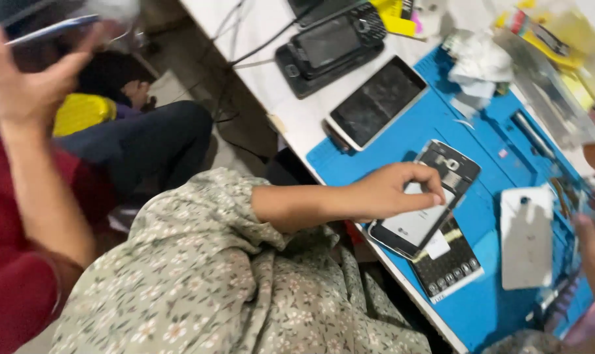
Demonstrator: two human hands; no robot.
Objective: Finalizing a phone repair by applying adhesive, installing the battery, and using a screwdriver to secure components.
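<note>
On the near edge of the blue mat (383, 157), the left hand (383, 191) pinches an opened phone (428, 196); the loose battery could slip off toward the table edge. Right hand (589, 246), blurred beside the white back cover (525, 237): grip unclear

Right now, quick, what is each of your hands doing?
Left hand: fingers curled, pinching the open phone on the blue mat.
Right hand: mostly beyond the picture's edge, blurred; cannot be told.
</note>
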